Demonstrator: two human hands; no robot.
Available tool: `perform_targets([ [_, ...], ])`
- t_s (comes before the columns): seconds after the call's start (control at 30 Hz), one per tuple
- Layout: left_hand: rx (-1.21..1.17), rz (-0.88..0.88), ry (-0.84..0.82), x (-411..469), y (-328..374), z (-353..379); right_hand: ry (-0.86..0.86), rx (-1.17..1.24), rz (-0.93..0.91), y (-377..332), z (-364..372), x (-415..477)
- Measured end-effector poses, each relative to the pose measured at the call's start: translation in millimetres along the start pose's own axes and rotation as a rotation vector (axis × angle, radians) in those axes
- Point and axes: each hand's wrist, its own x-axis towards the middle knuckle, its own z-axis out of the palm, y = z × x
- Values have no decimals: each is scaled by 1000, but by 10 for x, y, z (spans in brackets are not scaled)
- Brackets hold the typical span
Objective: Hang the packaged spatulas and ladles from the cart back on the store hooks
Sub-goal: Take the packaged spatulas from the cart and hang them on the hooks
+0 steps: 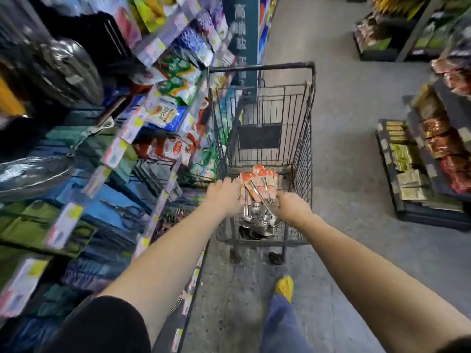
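A bundle of packaged ladles and spatulas (260, 183), with orange-red card headers and steel bowls, lies on the floor of the wire shopping cart (312, 128). Both my arms reach into the cart's near end. My left hand (225, 197) is at the left edge of the bundle, its fingertips against the cards; how they lie is blurred. My right hand (293, 206) is at the bundle's right side, fingers curled down around the steel handles. The store hooks are somewhere in the blurred shelving (142, 159) on my left and cannot be made out.
The cart stands close along the left shelving, its handle bar (260, 67) at the far end. Low display racks (420, 174) with packets stand to the right across the grey aisle floor. My yellow shoe (284, 287) is just behind the cart.
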Motion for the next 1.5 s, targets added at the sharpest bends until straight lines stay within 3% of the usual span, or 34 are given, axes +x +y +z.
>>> perform_targets([
  [0.33, -186, -172, -282, 1317, 17, 664, -245, -1, 40, 563, 211, 1400],
  [0.47, -209, -164, -384, 1567, 42, 1041, -342, 90, 120, 648, 579, 1721],
  [0.67, -222, -126, -490, 1984, -53, 1688, -339, 185, 243, 715, 1153, 2122],
  [1.07, -516, -140, -459, 2553, 84, 3013, -289, 464, 518, 900, 2308, 2868],
  [1.5, -315, -124, -379, 2685, 160, 3626, -240, 770, 703, 1043, 2918, 3274],
])
